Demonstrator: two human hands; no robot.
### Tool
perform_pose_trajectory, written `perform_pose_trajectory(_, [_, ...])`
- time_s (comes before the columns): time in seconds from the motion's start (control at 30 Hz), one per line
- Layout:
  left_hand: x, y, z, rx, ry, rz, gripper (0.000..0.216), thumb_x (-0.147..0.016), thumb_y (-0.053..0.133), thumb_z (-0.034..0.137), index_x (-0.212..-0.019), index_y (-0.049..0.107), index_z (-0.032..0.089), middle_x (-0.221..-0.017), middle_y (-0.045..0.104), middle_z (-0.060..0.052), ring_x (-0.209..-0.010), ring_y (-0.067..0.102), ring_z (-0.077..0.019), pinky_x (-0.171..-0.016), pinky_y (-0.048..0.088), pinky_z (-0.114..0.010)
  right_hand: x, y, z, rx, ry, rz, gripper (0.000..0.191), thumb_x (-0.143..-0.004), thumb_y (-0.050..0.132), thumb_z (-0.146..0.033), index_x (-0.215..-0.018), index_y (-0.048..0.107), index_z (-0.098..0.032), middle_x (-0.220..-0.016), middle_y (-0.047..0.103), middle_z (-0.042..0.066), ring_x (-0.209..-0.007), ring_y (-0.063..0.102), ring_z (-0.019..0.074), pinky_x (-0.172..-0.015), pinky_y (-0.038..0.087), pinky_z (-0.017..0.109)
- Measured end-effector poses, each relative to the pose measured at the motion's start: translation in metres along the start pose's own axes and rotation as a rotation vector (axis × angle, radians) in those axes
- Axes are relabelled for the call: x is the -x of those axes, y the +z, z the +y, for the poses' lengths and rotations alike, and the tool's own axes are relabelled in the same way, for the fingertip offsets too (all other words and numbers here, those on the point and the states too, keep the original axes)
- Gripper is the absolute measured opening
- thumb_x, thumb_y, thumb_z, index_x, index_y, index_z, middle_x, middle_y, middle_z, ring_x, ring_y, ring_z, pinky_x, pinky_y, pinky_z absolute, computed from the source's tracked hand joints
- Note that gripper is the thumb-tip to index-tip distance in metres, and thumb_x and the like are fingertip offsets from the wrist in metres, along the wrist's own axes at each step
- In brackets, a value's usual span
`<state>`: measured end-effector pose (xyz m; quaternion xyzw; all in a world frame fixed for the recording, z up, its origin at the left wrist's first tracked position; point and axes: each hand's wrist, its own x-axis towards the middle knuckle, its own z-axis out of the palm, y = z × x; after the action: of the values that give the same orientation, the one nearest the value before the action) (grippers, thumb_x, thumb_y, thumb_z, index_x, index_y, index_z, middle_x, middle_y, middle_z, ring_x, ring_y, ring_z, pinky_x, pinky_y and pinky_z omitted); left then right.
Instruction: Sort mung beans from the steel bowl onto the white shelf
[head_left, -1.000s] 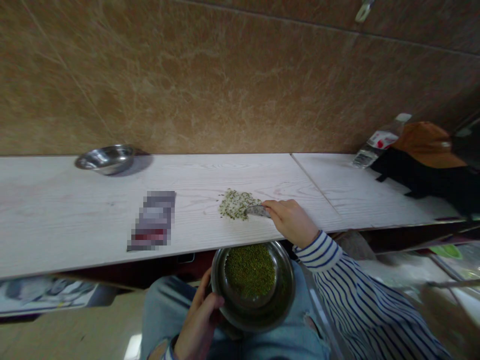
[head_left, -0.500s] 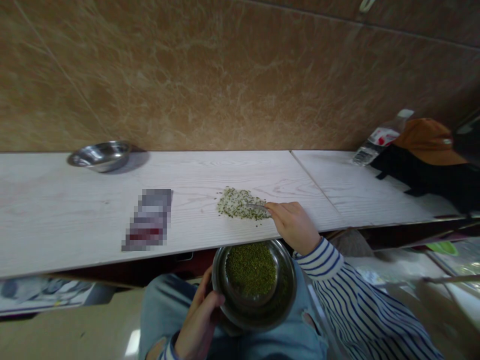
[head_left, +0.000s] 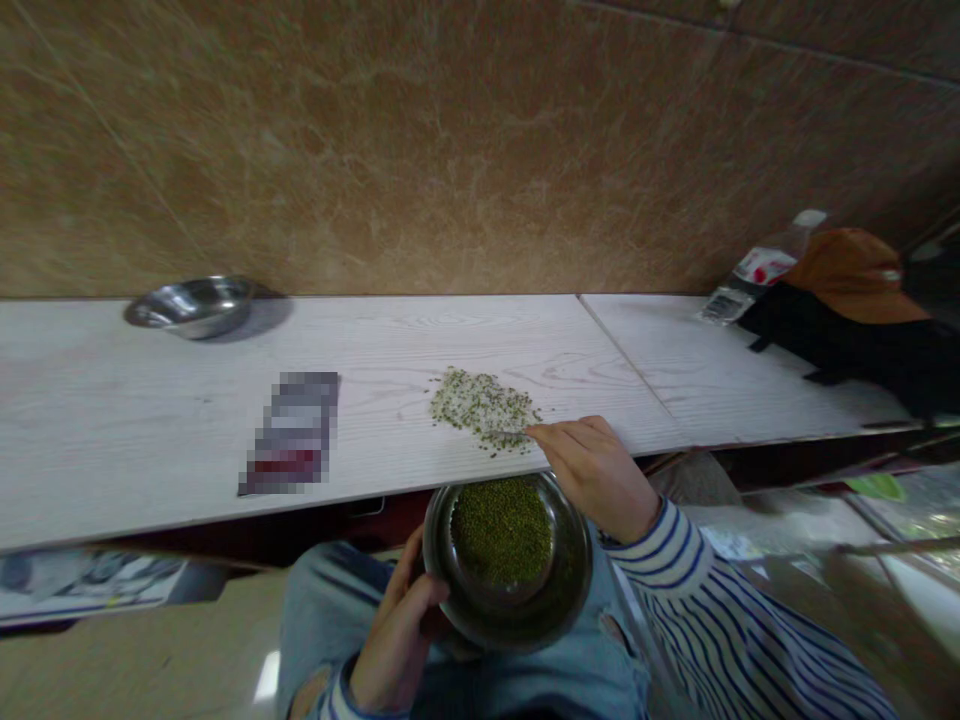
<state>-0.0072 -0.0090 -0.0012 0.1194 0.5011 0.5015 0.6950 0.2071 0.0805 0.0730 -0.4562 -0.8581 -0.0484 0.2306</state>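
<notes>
My left hand (head_left: 405, 630) is closed on the left rim of a steel bowl (head_left: 574, 600), which I hold over my lap, tilted toward the table edge. Green mung beans (head_left: 502, 530) lie inside it. On the white table is a loose pile of white rice grains mixed with mung beans (head_left: 480, 400). My right hand (head_left: 596, 475) pinches a thin metal spoon (head_left: 506, 434), its tip at the near side of the pile. The spoon's far end is small and partly lost among the grains.
A second steel bowl (head_left: 191, 308) stands by the wall at the left. Nearer lies a blurred-out flat dark object (head_left: 292, 435). At the right are a plastic bottle (head_left: 761, 268), an orange-brown cap (head_left: 855, 275) and a black bag or cloth (head_left: 825, 340). The table's front edge (head_left: 315, 504) runs just above the held bowl.
My right hand has drawn the spoon slightly toward me, from the middle of the pile to its near edge. Some grains have shifted nearer. The left hand and bowl stay about the same.
</notes>
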Motion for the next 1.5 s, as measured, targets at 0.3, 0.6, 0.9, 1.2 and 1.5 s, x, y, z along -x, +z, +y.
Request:
perform_pose_trajectory(0.3, [-0.002,-0.002,-0.003,0.028,0.003,-0.01,0.062,-0.058,0.059,0.012,-0.118,0.057,0.025,-0.1,0.068,-0.002,-0.085,0.057,-0.0198,-0.067,0.045,-0.029,0.008,-0.002,-0.001,0.038,0.014,-0.034,0.027,-0.087,0.048,-0.011,-0.111,0.057,-0.018,-0.095,0.069,0.004,-0.088,0.062,0.0149,-0.078,0.039,0.032])
perform_pose_trajectory(0.6, [-0.004,-0.003,-0.002,0.012,0.001,-0.017,0.059,-0.058,0.059,0.013,-0.115,0.059,0.027,-0.097,0.068,-0.001,-0.089,0.056,-0.0201,-0.07,0.044,-0.028,0.015,-0.005,-0.005,0.013,0.007,-0.023,0.029,-0.088,0.045,-0.009,-0.112,0.056,-0.019,-0.096,0.069,0.005,-0.088,0.061,0.0152,-0.078,0.04,0.033])
perform_pose_trajectory(0.9, [-0.002,-0.001,-0.001,-0.011,-0.006,-0.016,0.061,-0.059,0.059,0.013,-0.118,0.058,0.026,-0.095,0.068,-0.002,-0.082,0.058,-0.0193,-0.067,0.045,-0.029,0.024,-0.013,0.005,0.048,0.037,0.026,0.023,-0.088,0.046,-0.011,-0.106,0.059,-0.017,-0.095,0.069,0.005,-0.086,0.063,0.0145,-0.078,0.042,0.032])
perform_pose_trajectory(1.2, [-0.001,0.004,-0.001,0.016,-0.012,-0.026,0.059,-0.058,0.058,0.011,-0.115,0.059,0.026,-0.098,0.068,-0.001,-0.091,0.056,-0.0203,-0.07,0.045,-0.028,0.037,-0.019,0.006,0.073,0.058,0.011,0.022,-0.089,0.045,-0.013,-0.105,0.059,-0.016,-0.093,0.07,0.005,-0.082,0.063,0.015,-0.077,0.043,0.033])
perform_pose_trajectory(1.5, [-0.003,0.002,-0.001,-0.014,0.005,0.001,0.062,-0.057,0.059,0.012,-0.118,0.059,0.025,-0.098,0.068,-0.002,-0.091,0.058,-0.0221,-0.073,0.045,-0.031,0.036,-0.017,0.009,0.08,0.062,0.021,0.022,-0.089,0.045,-0.014,-0.104,0.06,-0.014,-0.092,0.07,0.007,-0.081,0.064,0.0161,-0.077,0.043,0.032])
